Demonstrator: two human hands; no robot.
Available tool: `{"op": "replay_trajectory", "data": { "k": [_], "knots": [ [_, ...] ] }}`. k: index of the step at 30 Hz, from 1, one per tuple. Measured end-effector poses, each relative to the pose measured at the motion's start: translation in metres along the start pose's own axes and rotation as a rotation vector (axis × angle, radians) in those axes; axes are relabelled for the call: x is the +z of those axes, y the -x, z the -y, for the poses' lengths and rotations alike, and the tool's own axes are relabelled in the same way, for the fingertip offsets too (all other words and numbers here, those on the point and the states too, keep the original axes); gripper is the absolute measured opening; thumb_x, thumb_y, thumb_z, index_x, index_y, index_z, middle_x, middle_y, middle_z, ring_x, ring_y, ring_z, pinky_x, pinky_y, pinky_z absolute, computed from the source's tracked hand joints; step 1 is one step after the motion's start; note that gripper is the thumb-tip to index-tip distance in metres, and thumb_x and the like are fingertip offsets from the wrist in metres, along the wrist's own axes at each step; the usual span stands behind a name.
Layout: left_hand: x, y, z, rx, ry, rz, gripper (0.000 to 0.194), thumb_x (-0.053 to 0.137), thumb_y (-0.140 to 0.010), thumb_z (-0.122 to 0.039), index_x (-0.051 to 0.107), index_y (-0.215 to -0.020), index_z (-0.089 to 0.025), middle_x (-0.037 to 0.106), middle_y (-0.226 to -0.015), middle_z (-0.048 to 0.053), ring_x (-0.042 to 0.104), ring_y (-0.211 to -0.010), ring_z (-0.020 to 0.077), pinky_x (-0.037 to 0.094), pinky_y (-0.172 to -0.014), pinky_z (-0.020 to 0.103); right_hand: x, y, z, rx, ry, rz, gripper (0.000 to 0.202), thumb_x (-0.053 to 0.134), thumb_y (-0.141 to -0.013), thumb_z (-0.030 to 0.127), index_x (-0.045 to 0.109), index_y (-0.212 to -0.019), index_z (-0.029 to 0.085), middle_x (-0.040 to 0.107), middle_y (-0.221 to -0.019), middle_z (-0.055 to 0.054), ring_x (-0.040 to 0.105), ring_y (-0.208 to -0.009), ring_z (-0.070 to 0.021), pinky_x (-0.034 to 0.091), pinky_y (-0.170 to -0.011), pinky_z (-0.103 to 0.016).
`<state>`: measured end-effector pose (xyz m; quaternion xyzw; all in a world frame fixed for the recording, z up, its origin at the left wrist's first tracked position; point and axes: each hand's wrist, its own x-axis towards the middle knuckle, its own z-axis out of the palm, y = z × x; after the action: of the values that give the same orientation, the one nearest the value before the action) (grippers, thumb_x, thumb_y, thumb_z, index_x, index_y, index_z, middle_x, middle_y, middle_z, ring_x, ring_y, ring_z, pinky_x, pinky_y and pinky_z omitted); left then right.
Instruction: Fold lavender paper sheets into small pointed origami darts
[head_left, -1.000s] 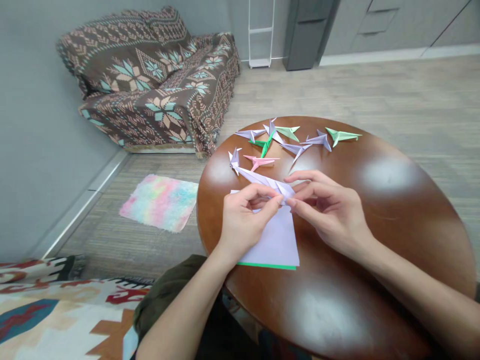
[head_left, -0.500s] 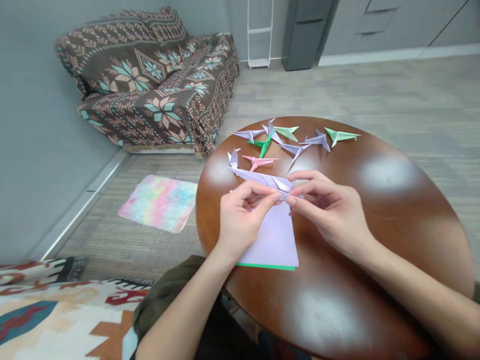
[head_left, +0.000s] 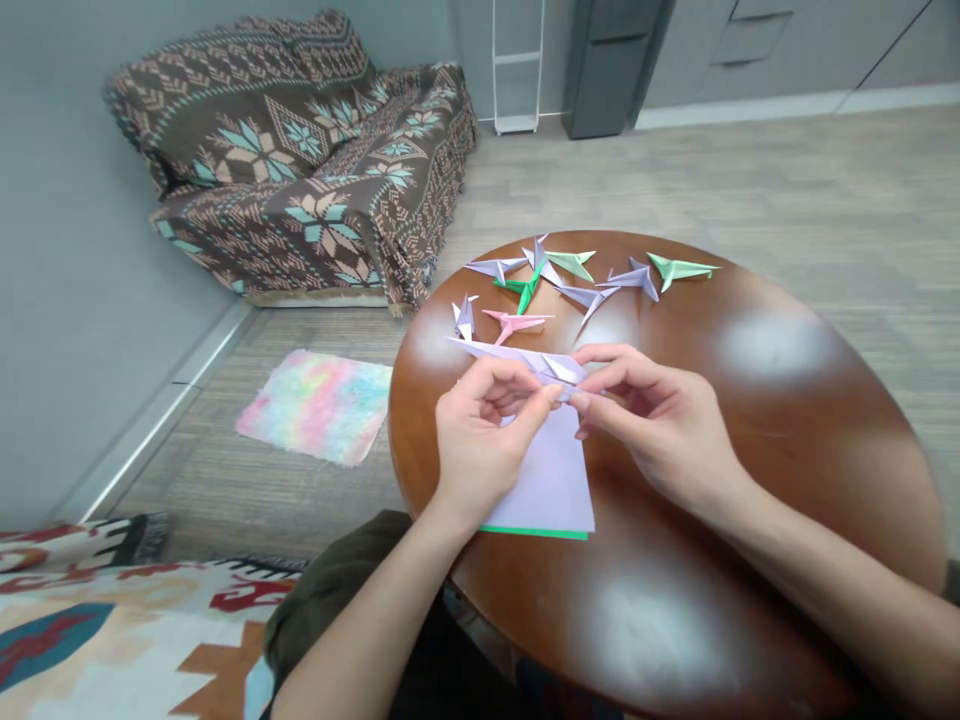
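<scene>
Both hands pinch a folded piece of lilac paper, long and narrow with a point reaching out to the left. My left hand grips its lower edge between thumb and fingers. Close beside it, my right hand pinches the right end, and the fingertips of the two hands nearly meet. Under the hands lies a stack of flat paper sheets, lilac on top with a green edge showing below. My left hand covers part of that stack.
Several folded paper figures lie at the table's far side, among them a pink one, a dark green one and a light green one. The round brown table has a curved edge. A covered sofa and a pastel mat are beyond.
The folded lilac paper has tilted slightly, its left point shifting a little left and down. Both hands keep their pinch in nearly the same place.
</scene>
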<state>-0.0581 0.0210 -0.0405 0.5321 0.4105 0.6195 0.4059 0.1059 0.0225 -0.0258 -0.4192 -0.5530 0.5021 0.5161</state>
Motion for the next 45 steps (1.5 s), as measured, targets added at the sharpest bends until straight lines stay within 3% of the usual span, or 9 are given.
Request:
{"op": "replay_trajectory", "data": {
  "k": [6, 13, 16, 19, 21, 24, 32, 39, 45],
  "knots": [
    [0.004, 0.000, -0.005, -0.060, 0.021, -0.073, 0.076, 0.083, -0.082, -0.029, 0.040, -0.144, -0.030, 0.076, -0.077, -0.003, 0.079, -0.068, 0.0195, 0.066, -0.072, 0.030, 0.001, 0.002, -0.002, 0.033, -0.060, 0.022, 0.019, 0.089, -0.077, 0.033, 0.075, -0.076, 0.019, 0.069, -0.109, -0.006, 0.070, -0.082, -0.0165, 0.064, -0.060, -0.025],
    [-0.002, -0.006, -0.001, -0.185, 0.064, 0.011, 0.091, 0.084, -0.081, -0.028, 0.031, -0.155, -0.030, 0.078, -0.082, 0.000, 0.079, -0.069, 0.0206, 0.066, -0.071, 0.031, 0.002, 0.000, -0.007, 0.045, -0.107, -0.031, 0.031, 0.090, -0.076, 0.031, 0.067, -0.095, 0.023, 0.073, -0.081, 0.001, 0.069, -0.070, -0.0151, 0.062, -0.063, -0.027],
    [-0.004, -0.008, 0.000, -0.214, 0.064, 0.061, 0.078, 0.084, -0.080, -0.030, 0.046, -0.147, -0.025, 0.078, -0.078, -0.001, 0.078, -0.071, 0.0193, 0.065, -0.071, 0.028, 0.000, -0.002, -0.006, 0.110, -0.050, 0.030, 0.027, 0.090, -0.076, 0.032, 0.072, -0.091, 0.020, 0.074, -0.074, 0.000, 0.068, -0.065, -0.0137, 0.059, -0.061, -0.024],
    [-0.005, -0.009, 0.000, -0.255, 0.056, 0.123, 0.039, 0.081, -0.082, -0.040, 0.069, -0.111, -0.016, 0.076, -0.077, 0.002, 0.076, -0.072, 0.0177, 0.064, -0.071, 0.026, -0.002, -0.003, -0.004, 0.124, 0.045, 0.046, 0.021, 0.087, -0.080, 0.033, 0.073, -0.080, 0.017, 0.073, -0.068, 0.000, 0.067, -0.061, -0.0121, 0.056, -0.059, -0.021],
    [-0.005, -0.010, 0.000, -0.279, 0.038, 0.151, 0.029, 0.076, -0.086, -0.043, 0.071, -0.088, -0.014, 0.074, -0.076, 0.003, 0.073, -0.071, 0.0162, 0.062, -0.068, 0.025, -0.001, -0.003, -0.003, 0.108, 0.068, 0.034, 0.020, 0.085, -0.082, 0.032, 0.072, -0.080, 0.017, 0.072, -0.067, 0.001, 0.066, -0.060, -0.0115, 0.054, -0.059, -0.020],
    [-0.006, -0.010, -0.003, -0.256, -0.050, 0.146, 0.030, 0.071, -0.090, -0.038, 0.066, -0.071, -0.015, 0.067, -0.069, 0.000, 0.066, -0.062, 0.0113, 0.056, -0.061, 0.021, -0.001, -0.002, -0.003, 0.095, 0.100, 0.042, 0.020, 0.083, -0.084, 0.032, 0.071, -0.078, 0.017, 0.070, -0.067, 0.002, 0.065, -0.060, -0.0113, 0.053, -0.059, -0.020],
    [-0.003, -0.007, -0.011, -0.247, -0.091, 0.202, 0.029, 0.067, -0.092, -0.027, 0.061, -0.066, -0.015, 0.061, -0.062, -0.002, 0.058, -0.053, 0.0079, 0.049, -0.058, 0.020, -0.002, -0.001, -0.007, 0.096, 0.134, 0.118, 0.022, 0.080, -0.087, 0.031, 0.069, -0.072, 0.017, 0.070, -0.066, 0.001, 0.065, -0.061, -0.0114, 0.050, -0.061, -0.020],
    [-0.008, -0.008, -0.002, -0.307, 0.078, 0.202, 0.033, 0.064, -0.094, -0.039, 0.063, -0.072, -0.014, 0.061, -0.069, 0.000, 0.058, -0.051, 0.0082, 0.048, -0.050, 0.020, -0.003, -0.003, -0.004, 0.108, 0.111, 0.135, 0.022, 0.080, -0.085, 0.029, 0.068, -0.071, 0.017, 0.069, -0.063, 0.002, 0.063, -0.060, -0.0119, 0.049, -0.060, -0.021],
    [-0.013, -0.011, -0.002, -0.276, 0.026, 0.214, 0.034, 0.068, -0.092, -0.034, 0.058, -0.066, -0.014, 0.059, -0.061, -0.003, 0.055, -0.048, 0.0053, 0.045, -0.051, 0.018, -0.003, -0.002, -0.004, 0.114, 0.170, 0.139, 0.019, 0.078, -0.084, 0.026, 0.068, -0.071, 0.017, 0.070, -0.064, 0.000, 0.061, -0.061, -0.0128, 0.046, -0.059, -0.022]
  ]
}}
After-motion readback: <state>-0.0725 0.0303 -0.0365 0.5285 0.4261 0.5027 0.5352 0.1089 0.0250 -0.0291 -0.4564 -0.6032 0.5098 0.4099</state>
